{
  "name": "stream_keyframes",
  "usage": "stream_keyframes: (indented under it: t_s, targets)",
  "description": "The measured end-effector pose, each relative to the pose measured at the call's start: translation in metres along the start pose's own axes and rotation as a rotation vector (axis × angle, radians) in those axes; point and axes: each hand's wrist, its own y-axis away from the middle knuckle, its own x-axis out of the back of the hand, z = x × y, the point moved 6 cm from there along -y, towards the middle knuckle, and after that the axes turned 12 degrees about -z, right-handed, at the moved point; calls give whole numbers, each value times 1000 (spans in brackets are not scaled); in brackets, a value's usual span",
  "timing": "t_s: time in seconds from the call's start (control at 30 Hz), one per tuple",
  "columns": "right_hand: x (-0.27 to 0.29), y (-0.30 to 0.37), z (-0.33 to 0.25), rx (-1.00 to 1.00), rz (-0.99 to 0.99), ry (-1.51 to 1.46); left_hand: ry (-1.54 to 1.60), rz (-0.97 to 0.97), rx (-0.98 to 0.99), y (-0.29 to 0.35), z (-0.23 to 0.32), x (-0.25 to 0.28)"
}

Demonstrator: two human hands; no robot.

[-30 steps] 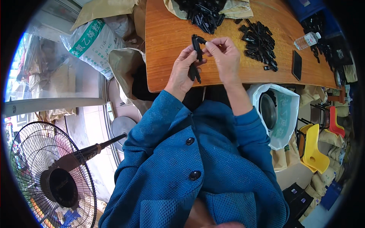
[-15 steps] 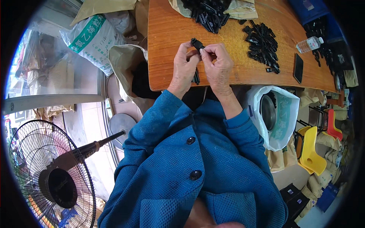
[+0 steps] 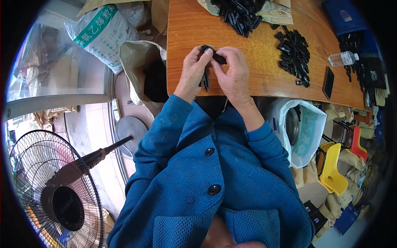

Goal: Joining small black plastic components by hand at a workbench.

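Over the near left part of the wooden table (image 3: 256, 70), my two hands meet on a small black plastic part (image 3: 220, 58). My left hand (image 3: 193, 69) pinches its left end between thumb and fingers. The fingers of my right hand (image 3: 235, 74) close on its right end, and they cover much of its shape. Below, beside my left palm, a slim black piece (image 3: 205, 81) shows near the table edge; whether it touches my hand, I cannot tell. To the right lies a loose pile of black plastic parts (image 3: 293, 53).
A larger heap of black parts (image 3: 240, 16) rests on a paper sack at the far side. A water bottle (image 3: 343, 58) and a phone (image 3: 328, 82) lie at the right. An open white bag (image 3: 308, 136) stands below the table edge; a fan (image 3: 58, 186) is at my left.
Both hands have turned, and the black part now lies more level, tucked deeper between my fingers. The table and its piles appear shifted slightly right in view.
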Motion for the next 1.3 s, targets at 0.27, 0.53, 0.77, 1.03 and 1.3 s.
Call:
stream_keyframes:
  t_s: [0.27,0.53,0.77,1.03,1.3]
  targets:
    - [-54,-8,16,-439,-403,-701,25,-123,-144,6,41,26]
    - [-87,-21,2,-395,-363,-790,-60,34,-182,13,57,57]
    - [-19,-52,48,-231,-484,-415,-443,250,-143,1,82,112]
    - [115,-97,278,-248,-469,573,-1524,109,36,-56,88,102]
    - [104,-124,321,42,-622,677,-1746,-468,-571,-202,41,-85]
